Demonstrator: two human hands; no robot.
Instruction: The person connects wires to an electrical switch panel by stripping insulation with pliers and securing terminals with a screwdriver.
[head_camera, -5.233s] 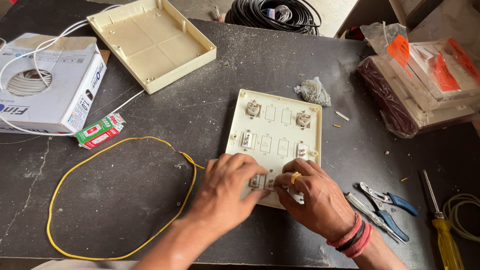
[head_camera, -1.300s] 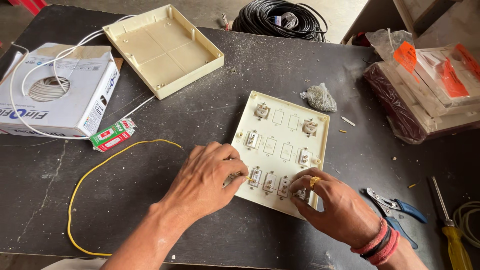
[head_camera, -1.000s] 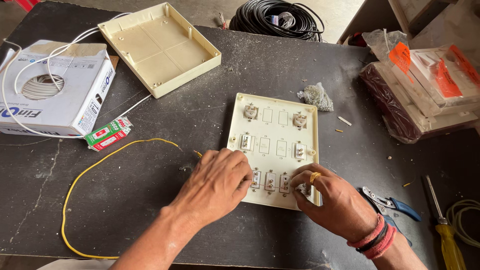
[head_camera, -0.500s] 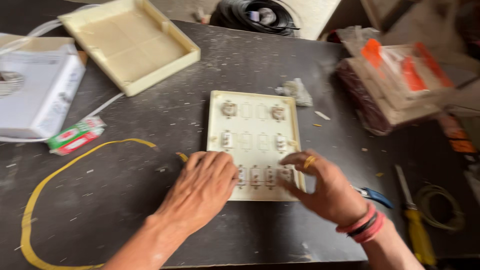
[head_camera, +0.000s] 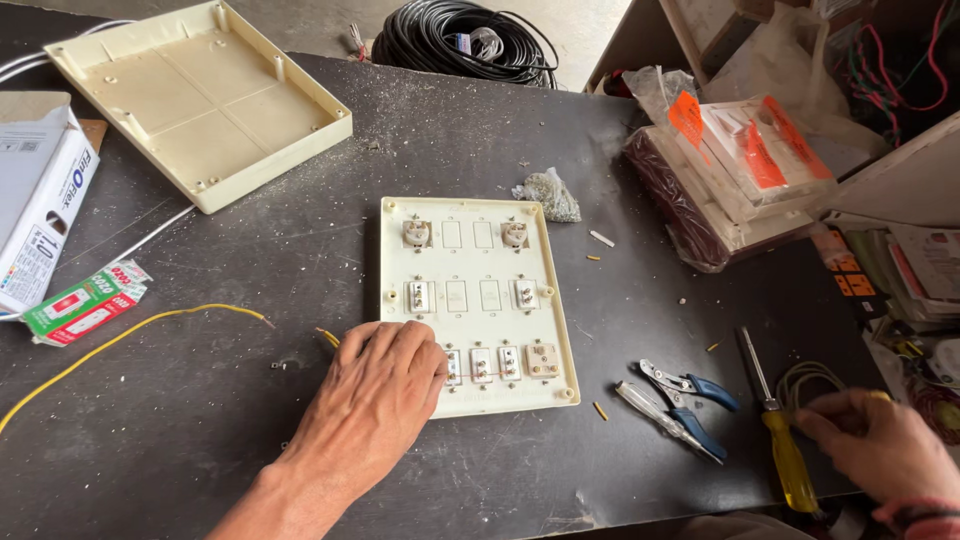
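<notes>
— Where's the switch plate (head_camera: 470, 300) sitting?

— Flat in the middle of the dark bench (head_camera: 250, 440), back side up, cream-coloured, a bit nearer the front edge than the far one. There are small fittings in its top row, middle row and along the bottom row.

— And the left hand (head_camera: 375, 395)?

— Palm down on the plate's lower left corner, fingers bent loosely over the edge and reaching toward the bottom row of fittings. It presses on the plate rather than gripping it; I can't see anything held under the fingers. A yellow wire (head_camera: 130, 335) runs along the bench from the left edge and ends just beside that hand.

— The right one?

— The right hand (head_camera: 880, 450) is well apart from the plate, over at the front right corner of the bench. Its fingers are curled down, the tips close to a pale coil of wire (head_camera: 805, 380) and to the yellow-handled screwdriver (head_camera: 780, 440). Whether it has closed on anything, I can't tell from here.

— What lies between?

— Blue-handled pliers (head_camera: 680, 405), just right of the plate. Further back, a cream box cover (head_camera: 200, 100) at the far left corner and a black cable coil (head_camera: 465, 40) beyond the far edge.
</notes>
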